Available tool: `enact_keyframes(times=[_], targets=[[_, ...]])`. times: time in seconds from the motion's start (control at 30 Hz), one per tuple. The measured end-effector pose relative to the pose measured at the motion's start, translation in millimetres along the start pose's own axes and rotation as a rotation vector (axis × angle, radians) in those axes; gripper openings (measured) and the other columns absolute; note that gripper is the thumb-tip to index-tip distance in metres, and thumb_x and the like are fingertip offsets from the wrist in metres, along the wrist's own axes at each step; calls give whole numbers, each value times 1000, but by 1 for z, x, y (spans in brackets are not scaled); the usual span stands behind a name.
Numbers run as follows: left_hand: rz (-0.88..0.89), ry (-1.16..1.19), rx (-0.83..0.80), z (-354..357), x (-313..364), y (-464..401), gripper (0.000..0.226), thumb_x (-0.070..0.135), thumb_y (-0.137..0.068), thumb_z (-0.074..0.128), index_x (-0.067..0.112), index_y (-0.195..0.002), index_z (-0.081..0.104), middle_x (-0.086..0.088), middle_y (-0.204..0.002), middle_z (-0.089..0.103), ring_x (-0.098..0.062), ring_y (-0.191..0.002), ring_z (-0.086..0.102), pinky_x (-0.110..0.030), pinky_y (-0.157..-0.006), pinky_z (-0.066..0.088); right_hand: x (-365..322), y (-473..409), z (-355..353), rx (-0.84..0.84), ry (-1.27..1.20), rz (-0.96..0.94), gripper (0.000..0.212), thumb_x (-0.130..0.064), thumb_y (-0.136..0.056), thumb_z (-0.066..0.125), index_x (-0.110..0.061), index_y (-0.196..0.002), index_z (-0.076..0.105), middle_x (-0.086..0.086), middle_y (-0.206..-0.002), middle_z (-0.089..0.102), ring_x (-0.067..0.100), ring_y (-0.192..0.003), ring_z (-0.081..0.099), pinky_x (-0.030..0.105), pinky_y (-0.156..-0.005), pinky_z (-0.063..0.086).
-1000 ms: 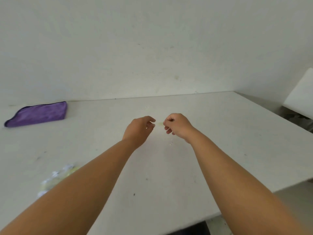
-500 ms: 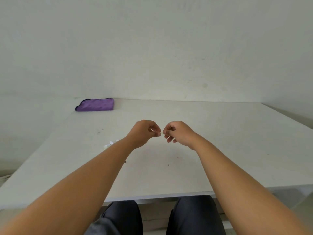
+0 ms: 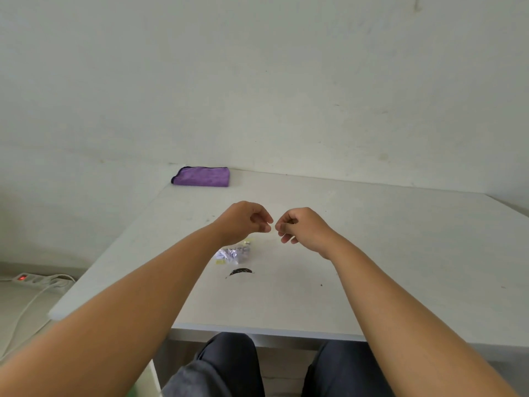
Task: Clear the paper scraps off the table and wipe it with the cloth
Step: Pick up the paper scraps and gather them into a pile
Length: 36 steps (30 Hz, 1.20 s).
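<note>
Scrap-clearing is under way: left hand (image 3: 243, 222) and right hand (image 3: 300, 227) hover curled, seemingly empty, above the crumpled paper scraps (image 3: 234, 253); next, gather them.

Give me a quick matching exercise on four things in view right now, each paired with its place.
Things:
1. purple cloth
2. paper scraps
3. black mark
4. power strip

Places:
A. on the floor, left of the table
B. far left corner of the table
C. on the table below the left hand
D. just nearer the person than the scraps

Pairs: 1-B, 2-C, 3-D, 4-A
</note>
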State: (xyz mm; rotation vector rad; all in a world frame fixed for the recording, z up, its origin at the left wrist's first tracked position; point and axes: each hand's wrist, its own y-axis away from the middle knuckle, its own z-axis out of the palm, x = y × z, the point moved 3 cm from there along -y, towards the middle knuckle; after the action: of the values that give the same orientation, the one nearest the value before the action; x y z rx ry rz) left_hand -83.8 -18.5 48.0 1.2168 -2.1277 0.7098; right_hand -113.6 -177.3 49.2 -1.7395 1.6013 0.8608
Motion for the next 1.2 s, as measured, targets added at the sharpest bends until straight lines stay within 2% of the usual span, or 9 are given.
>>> enact_keyframes(times=[0.13,0.27,0.47,0.6,0.7,0.77,0.9,1.07,1.2], targets=[[-19,6,32,-6,-3,-2,8,5,-80,68,12,-83,71,0,-69,66,-8,-62,57,-9,-57,43,-5,-5,3,36,-47,-8,8,-13,-88,59,-8,-86,66,2,-78,67,16,-72,66,29,-72,50],[-26,92,35,-20,-5,-5,5,4,-78,70,8,-80,71,-13,-73,69,-13,-61,58,-19,-63,51,-6,-11,8,149,-306,21,6,-8,-85,65,-7,-80,68,7,-76,68,19,-73,66,32,-76,54],[-86,164,57,-35,-15,-4,6,6,-77,74,4,-82,71,-7,-66,66,-7,-55,59,-17,-60,52,-13,-18,34,245,-659,93,6,1,-81,64,0,-75,66,12,-74,66,23,-68,64,33,-76,58],[-160,167,22,-41,-30,3,7,5,-75,75,7,-81,73,-5,-64,66,-5,-54,59,-15,-58,51,-14,-23,53,263,-503,104,7,-3,-78,65,-5,-71,67,9,-66,66,20,-59,61,35,-70,56],[-210,134,-18,-45,-42,4,7,9,-73,77,11,-79,75,-4,-62,67,-8,-58,61,-20,-64,54,-16,-25,61,238,-333,94,3,-4,-77,65,-6,-75,65,7,-63,63,17,-54,56,27,-58,51],[-231,97,-44,-46,-47,3,6,11,-72,78,12,-78,76,-2,-61,68,-10,-59,62,-23,-68,55,-18,-28,64,236,-212,73,5,-5,-76,67,-9,-76,64,5,-63,62,14,-52,54,26,-57,48],[-233,18,-100,-45,-50,-3,11,11,-73,78,11,-77,68,0,-59,67,-4,-49,61,-12,-53,49,-23,-38,65,175,-18,14,3,-6,-76,70,-9,-76,71,-6,-61,60,6,-56,55,19,-58,45],[-199,-49,-191,-46,-55,-20,6,12,-76,75,13,-76,69,3,-63,68,1,-48,58,-8,-52,46,-20,-56,58,74,36,23,6,-13,-77,73,-12,-82,75,-9,-69,64,-1,-63,55,15,-59,40],[-197,-42,-271,-41,-66,-35,4,13,-78,73,16,-77,72,6,-62,68,3,-49,58,-7,-52,45,-7,-71,56,-42,60,81,8,-15,-80,70,-12,-83,76,-6,-73,67,2,-67,58,8,-54,38]])
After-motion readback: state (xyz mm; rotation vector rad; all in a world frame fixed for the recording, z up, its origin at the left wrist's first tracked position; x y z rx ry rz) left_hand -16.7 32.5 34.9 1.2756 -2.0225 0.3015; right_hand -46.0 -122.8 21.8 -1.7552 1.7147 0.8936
